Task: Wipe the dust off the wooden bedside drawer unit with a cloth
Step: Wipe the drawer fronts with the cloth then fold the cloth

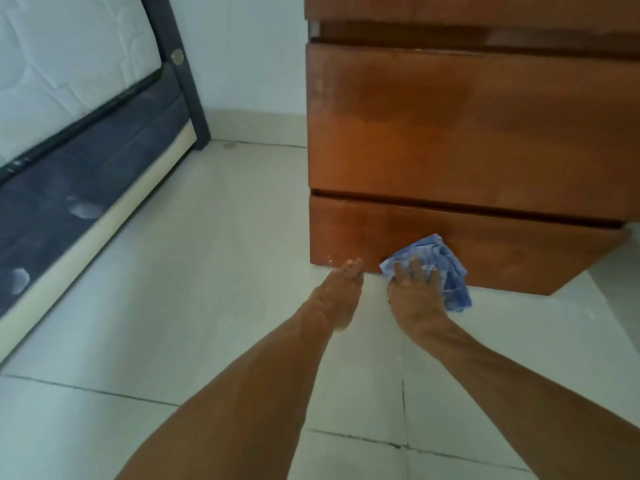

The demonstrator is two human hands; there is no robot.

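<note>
Right hand (414,292) flat, fingers spread, presses crumpled blue cloth (440,265) against bottom drawer of brown wooden bedside unit (467,133). Left hand (341,289) open, empty, fingertips near drawer's lower edge.

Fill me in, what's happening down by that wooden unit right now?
A person is wiping the wooden drawer unit. The right hand presses a blue cloth flat, fingers spread, against the lowest drawer front, near its bottom edge by the tiled floor. The left hand is empty and open, its fingertips at the unit's lower left corner. A bed stands to the left.
</note>
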